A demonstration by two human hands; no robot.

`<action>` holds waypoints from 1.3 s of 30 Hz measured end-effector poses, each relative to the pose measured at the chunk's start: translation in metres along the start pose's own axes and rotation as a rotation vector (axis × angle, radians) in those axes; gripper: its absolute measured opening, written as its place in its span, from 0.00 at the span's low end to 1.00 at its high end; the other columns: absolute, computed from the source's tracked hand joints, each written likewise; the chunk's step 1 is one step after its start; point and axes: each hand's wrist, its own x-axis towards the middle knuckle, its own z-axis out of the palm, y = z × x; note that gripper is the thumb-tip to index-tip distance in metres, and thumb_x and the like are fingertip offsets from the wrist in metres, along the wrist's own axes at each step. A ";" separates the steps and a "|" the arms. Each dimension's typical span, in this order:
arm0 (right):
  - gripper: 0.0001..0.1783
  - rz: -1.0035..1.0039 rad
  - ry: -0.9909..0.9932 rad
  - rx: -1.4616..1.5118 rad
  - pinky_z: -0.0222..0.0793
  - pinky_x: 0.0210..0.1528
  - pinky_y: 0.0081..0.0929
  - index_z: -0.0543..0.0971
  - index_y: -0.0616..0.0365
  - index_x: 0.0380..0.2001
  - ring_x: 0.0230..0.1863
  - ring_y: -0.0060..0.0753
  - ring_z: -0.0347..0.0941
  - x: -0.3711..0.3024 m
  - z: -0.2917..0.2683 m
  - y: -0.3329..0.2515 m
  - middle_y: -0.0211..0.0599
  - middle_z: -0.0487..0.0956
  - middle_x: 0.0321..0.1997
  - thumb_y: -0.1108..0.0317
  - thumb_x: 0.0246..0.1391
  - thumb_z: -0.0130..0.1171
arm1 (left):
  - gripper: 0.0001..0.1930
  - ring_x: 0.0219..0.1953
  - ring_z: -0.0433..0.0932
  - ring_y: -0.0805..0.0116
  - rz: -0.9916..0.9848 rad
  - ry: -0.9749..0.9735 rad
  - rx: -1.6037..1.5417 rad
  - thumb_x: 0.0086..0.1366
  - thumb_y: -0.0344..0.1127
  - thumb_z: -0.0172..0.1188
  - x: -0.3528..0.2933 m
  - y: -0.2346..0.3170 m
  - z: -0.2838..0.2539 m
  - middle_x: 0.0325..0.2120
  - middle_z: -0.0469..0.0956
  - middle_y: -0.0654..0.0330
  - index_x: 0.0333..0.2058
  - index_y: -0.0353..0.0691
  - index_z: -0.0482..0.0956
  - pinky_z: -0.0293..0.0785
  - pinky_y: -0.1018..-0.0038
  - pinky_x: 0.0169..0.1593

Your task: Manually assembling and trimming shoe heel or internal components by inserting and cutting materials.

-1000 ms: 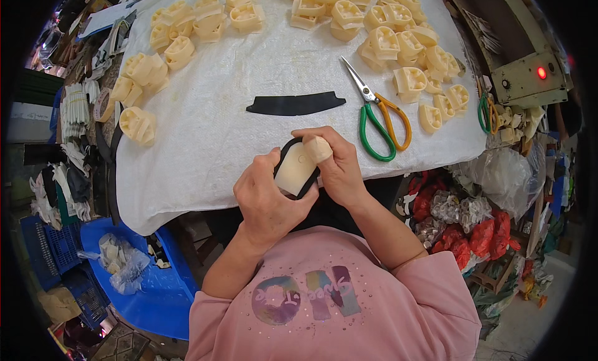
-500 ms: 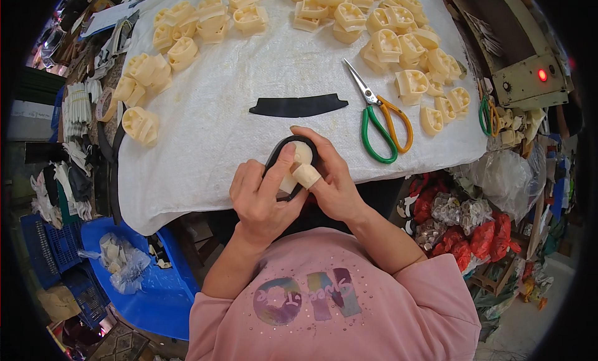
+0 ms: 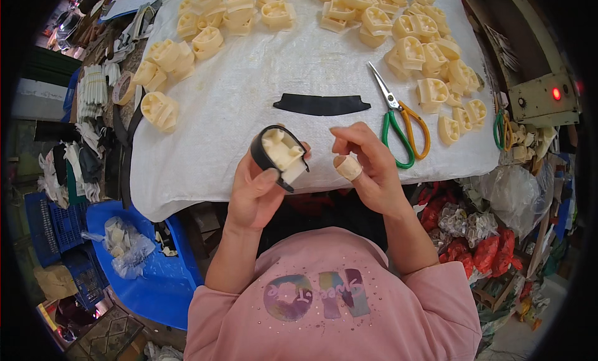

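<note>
Left hand (image 3: 249, 198) holds cream molded piece (image 3: 283, 150) with black band (image 3: 263, 154) around its curved side; right hand (image 3: 375, 173) free.
Piece tilted, hollow side showing, over the near edge of the white-covered desk (image 3: 237, 81). Left fingers pinching piece and band, thumb on near side, others behind. Right fingers spread and half curled, gripping nothing, just beside the piece; tan wrap (image 3: 349, 168) on thumb. Black strip (image 3: 321, 104) flat beyond hands, scissors (image 3: 393, 103) to its right, more cream pieces (image 3: 408, 53) along far and side areas.
</note>
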 end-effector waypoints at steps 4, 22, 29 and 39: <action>0.17 0.036 -0.042 0.048 0.65 0.34 0.23 0.75 0.58 0.43 0.30 0.29 0.67 -0.013 0.008 0.004 0.35 0.72 0.30 0.75 0.47 0.60 | 0.34 0.53 0.69 0.49 -0.023 -0.142 -0.237 0.56 0.34 0.62 -0.003 -0.004 -0.009 0.50 0.67 0.43 0.59 0.35 0.56 0.66 0.63 0.56; 0.20 -0.300 0.175 -0.187 0.63 0.35 0.30 0.74 0.57 0.38 0.33 0.37 0.64 -0.020 0.041 0.010 0.37 0.70 0.31 0.83 0.37 0.59 | 0.31 0.56 0.65 0.56 -0.022 -0.069 -0.500 0.57 0.36 0.61 -0.017 -0.038 -0.007 0.53 0.65 0.45 0.56 0.31 0.61 0.59 0.59 0.61; 0.16 -0.086 0.018 0.116 0.60 0.42 0.29 0.74 0.56 0.38 0.36 0.35 0.62 -0.019 0.034 0.011 0.35 0.69 0.31 0.81 0.42 0.58 | 0.31 0.55 0.66 0.56 -0.038 -0.008 -0.486 0.56 0.34 0.62 -0.019 -0.040 -0.009 0.53 0.65 0.46 0.56 0.31 0.60 0.61 0.60 0.60; 0.09 0.178 -0.056 0.546 0.63 0.42 0.22 0.72 0.61 0.42 0.35 0.22 0.66 -0.016 0.009 0.008 0.32 0.71 0.32 0.72 0.58 0.51 | 0.42 0.54 0.64 0.54 -0.052 -0.116 -0.218 0.44 0.33 0.71 -0.003 -0.018 -0.009 0.47 0.63 0.47 0.55 0.39 0.55 0.63 0.64 0.57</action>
